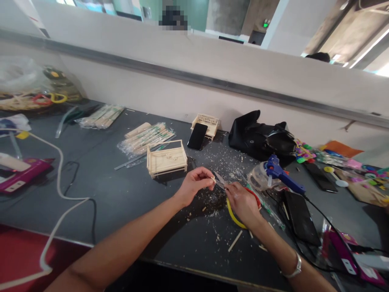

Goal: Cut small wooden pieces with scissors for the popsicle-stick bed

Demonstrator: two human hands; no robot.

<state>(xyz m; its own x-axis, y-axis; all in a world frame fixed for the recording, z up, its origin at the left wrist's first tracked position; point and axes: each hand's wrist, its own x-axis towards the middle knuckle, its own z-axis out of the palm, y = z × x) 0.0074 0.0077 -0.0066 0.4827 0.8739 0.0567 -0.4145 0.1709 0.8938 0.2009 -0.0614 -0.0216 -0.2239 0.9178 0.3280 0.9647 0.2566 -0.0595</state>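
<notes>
Pinches wood bit in left hand | grips scissors in right hand, with blades parted near bit (amid pale crumbs)

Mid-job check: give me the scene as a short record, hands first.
Left hand: pinching a small pale piece
Right hand: holding red-and-yellow scissors, blades apart beside the piece; contact unclear
Table: dark, strewn with pale scraps
Beyond left hand: pale miniature frame; farther back, bench-like model, phone at its front
Beyond right hand: blue glue gun, black bag near the wall
</notes>
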